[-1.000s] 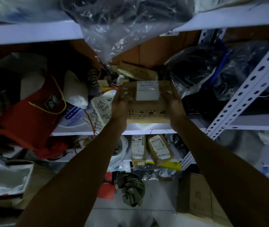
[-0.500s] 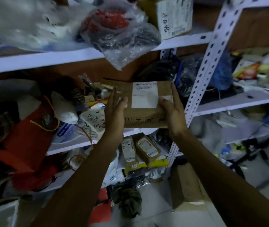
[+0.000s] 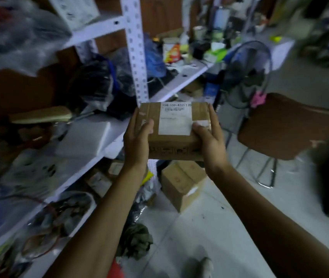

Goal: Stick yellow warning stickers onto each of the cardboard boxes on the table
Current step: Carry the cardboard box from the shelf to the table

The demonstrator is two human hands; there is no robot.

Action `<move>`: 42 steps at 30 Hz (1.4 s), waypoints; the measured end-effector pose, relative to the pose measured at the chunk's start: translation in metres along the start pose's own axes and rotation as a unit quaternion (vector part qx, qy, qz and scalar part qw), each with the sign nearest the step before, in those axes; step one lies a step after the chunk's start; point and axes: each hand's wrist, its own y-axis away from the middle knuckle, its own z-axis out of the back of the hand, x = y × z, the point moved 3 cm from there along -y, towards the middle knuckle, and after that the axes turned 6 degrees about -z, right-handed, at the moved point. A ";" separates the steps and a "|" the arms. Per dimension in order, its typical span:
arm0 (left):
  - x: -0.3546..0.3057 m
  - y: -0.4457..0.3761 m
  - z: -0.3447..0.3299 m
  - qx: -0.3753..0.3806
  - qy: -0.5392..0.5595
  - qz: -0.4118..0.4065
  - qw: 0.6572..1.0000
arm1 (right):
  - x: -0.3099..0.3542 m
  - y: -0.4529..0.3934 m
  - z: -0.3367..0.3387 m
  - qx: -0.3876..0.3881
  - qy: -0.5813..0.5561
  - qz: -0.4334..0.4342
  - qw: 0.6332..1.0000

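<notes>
A small brown cardboard box [image 3: 174,141] with a white shipping label on top is held in front of me, clear of the shelves. My left hand [image 3: 137,141] clasps its left side, thumb over the top. Its right side is gripped by my right hand [image 3: 211,141], thumb resting near the label's corner. The box is level, with printed symbols along its near face. No yellow sticker is visible on it.
White metal shelving [image 3: 133,47] crammed with bags and packages runs along the left. Another cardboard box [image 3: 181,183] sits on the floor below the held one. A brown chair [image 3: 292,125] and a fan [image 3: 247,75] stand to the right. Rags lie on the tiled floor.
The box has come off the shelf and travelled right with both hands as my view swung right; the chair, the fan and open floor have come into view.
</notes>
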 end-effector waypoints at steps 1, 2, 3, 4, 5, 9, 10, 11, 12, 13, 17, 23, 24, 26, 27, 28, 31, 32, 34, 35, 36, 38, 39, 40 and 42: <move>0.002 0.006 -0.018 0.027 0.001 0.006 1.000 | 0.003 0.006 0.019 -0.025 -0.005 -0.006 1.000; 0.004 0.012 -0.036 0.052 0.003 0.010 0.999 | 0.006 0.011 0.039 -0.048 -0.009 -0.010 0.999; 0.007 0.020 -0.054 0.077 0.007 0.015 0.997 | 0.008 0.016 0.058 -0.070 -0.013 -0.012 0.997; 0.009 0.030 -0.073 0.105 0.017 0.025 0.994 | 0.010 0.023 0.079 -0.092 -0.012 -0.012 0.996; 0.013 0.040 -0.093 0.133 0.027 0.041 0.990 | 0.011 0.030 0.100 -0.116 -0.009 -0.009 0.993; 0.026 0.087 -0.176 0.197 0.047 0.099 0.974 | 0.018 0.063 0.186 -0.222 0.005 -0.005 0.975; 0.028 0.100 -0.197 0.209 0.044 0.104 0.971 | 0.019 0.072 0.208 -0.247 0.002 -0.007 0.969; 0.031 0.114 -0.218 0.220 0.037 0.106 0.969 | 0.020 0.081 0.231 -0.270 -0.001 -0.008 0.963; 0.034 0.130 -0.238 0.231 0.032 0.105 0.967 | 0.022 0.091 0.253 -0.290 0.000 -0.007 0.957; 0.037 0.146 -0.258 0.244 0.027 0.101 0.964 | 0.023 0.102 0.275 -0.308 0.004 -0.004 0.951; 0.045 0.217 -0.335 0.312 0.029 0.097 0.945 | 0.031 0.148 0.363 -0.377 0.006 0.005 0.926; 0.051 0.313 -0.433 0.425 0.035 0.121 0.896 | 0.037 0.214 0.471 -0.460 -0.003 0.009 0.888; 0.052 0.326 -0.447 0.437 0.034 0.123 0.890 | 0.039 0.222 0.485 -0.474 -0.004 0.005 0.881; 0.057 0.347 -0.473 0.455 0.035 0.122 0.881 | 0.042 0.236 0.513 -0.495 -0.002 0.001 0.869; 0.060 0.357 -0.486 0.466 0.036 0.122 0.875 | 0.043 0.241 0.526 -0.506 -0.001 -0.001 0.863; 0.064 0.366 -0.499 0.478 0.039 0.123 0.869 | 0.044 0.246 0.538 -0.515 -0.001 -0.002 0.857; 0.075 0.390 -0.540 0.507 0.042 0.134 0.851 | 0.043 0.254 0.577 -0.541 -0.006 -0.003 0.841; 0.080 0.398 -0.554 0.517 0.042 0.137 0.844 | 0.042 0.256 0.590 -0.551 -0.007 -0.004 0.834; 0.089 0.412 -0.584 0.533 0.043 0.146 0.832 | 0.040 0.257 0.619 -0.570 -0.009 -0.007 0.821; 0.094 0.419 -0.600 0.539 0.045 0.152 0.827 | 0.039 0.256 0.635 -0.578 -0.010 -0.007 0.816; 0.099 0.425 -0.616 0.546 0.049 0.158 0.821 | 0.038 0.254 0.650 -0.588 -0.012 -0.008 0.809; 0.111 0.437 -0.651 0.564 0.050 0.163 0.808 | 0.035 0.248 0.680 -0.606 -0.017 -0.008 0.795; 0.117 0.442 -0.670 0.576 0.048 0.162 0.799 | 0.034 0.245 0.696 -0.615 -0.019 -0.006 0.788; 0.123 0.448 -0.690 0.589 0.048 0.162 0.790 | 0.034 0.241 0.712 -0.623 -0.020 -0.003 0.782; 0.132 0.458 -0.731 0.612 0.046 0.167 0.771 | 0.037 0.232 0.745 -0.638 -0.021 -0.004 0.770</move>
